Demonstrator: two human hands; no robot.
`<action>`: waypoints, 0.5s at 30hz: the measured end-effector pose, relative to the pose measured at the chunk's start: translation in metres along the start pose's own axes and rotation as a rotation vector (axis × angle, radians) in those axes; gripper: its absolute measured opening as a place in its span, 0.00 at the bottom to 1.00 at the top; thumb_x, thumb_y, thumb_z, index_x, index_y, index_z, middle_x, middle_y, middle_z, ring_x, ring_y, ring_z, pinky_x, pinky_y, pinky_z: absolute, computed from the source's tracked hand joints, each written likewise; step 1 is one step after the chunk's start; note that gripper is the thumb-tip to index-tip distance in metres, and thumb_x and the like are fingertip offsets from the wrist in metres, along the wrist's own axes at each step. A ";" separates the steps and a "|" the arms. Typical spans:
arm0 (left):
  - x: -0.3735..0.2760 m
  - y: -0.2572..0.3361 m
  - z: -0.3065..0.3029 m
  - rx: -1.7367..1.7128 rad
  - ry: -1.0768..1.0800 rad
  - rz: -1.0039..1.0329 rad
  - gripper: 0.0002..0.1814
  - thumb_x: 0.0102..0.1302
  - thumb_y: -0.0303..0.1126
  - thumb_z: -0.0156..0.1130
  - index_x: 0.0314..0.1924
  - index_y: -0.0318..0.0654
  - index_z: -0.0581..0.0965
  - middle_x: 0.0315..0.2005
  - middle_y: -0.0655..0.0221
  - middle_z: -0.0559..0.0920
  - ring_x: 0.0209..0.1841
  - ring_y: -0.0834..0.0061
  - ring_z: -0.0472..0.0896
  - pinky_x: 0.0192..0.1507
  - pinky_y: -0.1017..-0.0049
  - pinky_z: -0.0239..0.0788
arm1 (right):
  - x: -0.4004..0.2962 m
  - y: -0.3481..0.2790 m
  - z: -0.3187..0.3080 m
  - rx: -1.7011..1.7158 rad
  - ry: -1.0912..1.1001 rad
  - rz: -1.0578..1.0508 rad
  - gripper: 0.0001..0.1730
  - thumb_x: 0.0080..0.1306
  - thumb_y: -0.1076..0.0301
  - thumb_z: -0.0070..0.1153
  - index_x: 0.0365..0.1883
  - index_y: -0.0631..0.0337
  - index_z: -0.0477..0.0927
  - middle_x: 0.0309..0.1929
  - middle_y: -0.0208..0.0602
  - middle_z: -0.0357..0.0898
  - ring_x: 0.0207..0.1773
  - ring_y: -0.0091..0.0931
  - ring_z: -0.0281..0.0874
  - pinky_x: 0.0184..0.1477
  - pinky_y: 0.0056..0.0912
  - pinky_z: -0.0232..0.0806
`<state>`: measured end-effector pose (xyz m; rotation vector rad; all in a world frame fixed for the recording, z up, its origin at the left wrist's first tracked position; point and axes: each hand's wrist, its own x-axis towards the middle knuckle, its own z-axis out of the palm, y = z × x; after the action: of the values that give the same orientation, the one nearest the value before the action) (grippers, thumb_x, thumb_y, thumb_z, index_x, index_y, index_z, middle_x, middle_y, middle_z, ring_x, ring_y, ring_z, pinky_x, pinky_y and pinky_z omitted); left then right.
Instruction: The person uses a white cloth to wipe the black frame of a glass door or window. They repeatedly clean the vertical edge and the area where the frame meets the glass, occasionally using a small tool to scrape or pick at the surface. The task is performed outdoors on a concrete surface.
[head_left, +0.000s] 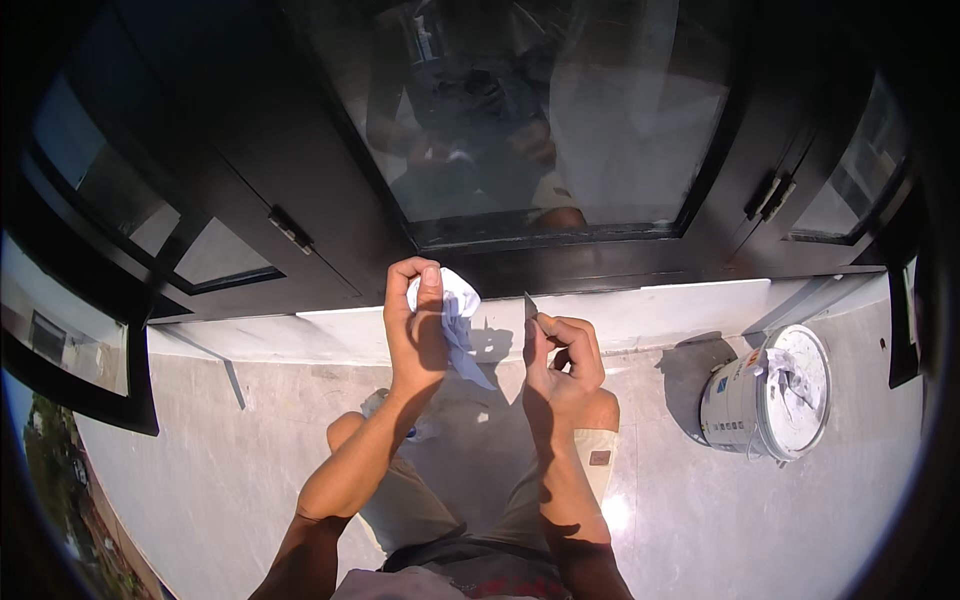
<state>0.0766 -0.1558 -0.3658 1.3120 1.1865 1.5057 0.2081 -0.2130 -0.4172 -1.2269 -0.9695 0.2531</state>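
Observation:
My left hand (417, 322) grips a crumpled white cloth or paper (459, 300), whose loose end hangs down towards my knees. To its right, my right hand (562, 360) pinches a small, thin, pointed blade (529, 306) between thumb and fingers, its tip upward. The blade is close to the lower edge of a black-framed glass door (555, 237); whether it touches is not clear. The glass (480, 180) reflects my arms and body. Below the door runs a white sill (705, 300), with shadows of my hands on the surface beneath.
A white plastic bucket (731, 409) with a stained lid stands on the grey floor (660, 517) at the right, crumpled white material on top. Metal hinges (291, 229) show on the black frame. An open black-framed panel (142, 375) juts out at the left, another at the far right.

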 end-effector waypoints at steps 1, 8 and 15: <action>-0.003 -0.002 0.009 -0.022 0.045 -0.064 0.18 0.84 0.51 0.56 0.54 0.45 0.75 0.31 0.76 0.76 0.34 0.85 0.76 0.34 0.79 0.70 | 0.000 -0.003 0.003 -0.128 -0.011 -0.136 0.07 0.64 0.78 0.71 0.39 0.61 0.86 0.38 0.33 0.84 0.31 0.20 0.80 0.28 0.25 0.66; 0.020 -0.012 -0.025 -0.334 0.057 -0.146 0.19 0.85 0.51 0.55 0.58 0.45 0.75 0.37 0.68 0.82 0.40 0.76 0.84 0.40 0.76 0.79 | -0.008 -0.002 -0.008 0.317 -0.548 -0.126 0.10 0.60 0.85 0.69 0.39 0.65 0.87 0.38 0.31 0.85 0.36 0.20 0.81 0.32 0.25 0.67; -0.015 -0.046 -0.093 0.030 0.056 -0.054 0.11 0.82 0.41 0.62 0.48 0.41 0.78 0.38 0.78 0.76 0.41 0.87 0.71 0.46 0.81 0.63 | -0.026 0.061 -0.006 0.621 -0.396 0.409 0.08 0.75 0.70 0.68 0.48 0.63 0.82 0.38 0.25 0.81 0.33 0.13 0.70 0.38 0.19 0.65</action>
<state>-0.0137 -0.1728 -0.4162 1.2543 1.2748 1.4995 0.2163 -0.2113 -0.4833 -0.7925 -0.8658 1.0698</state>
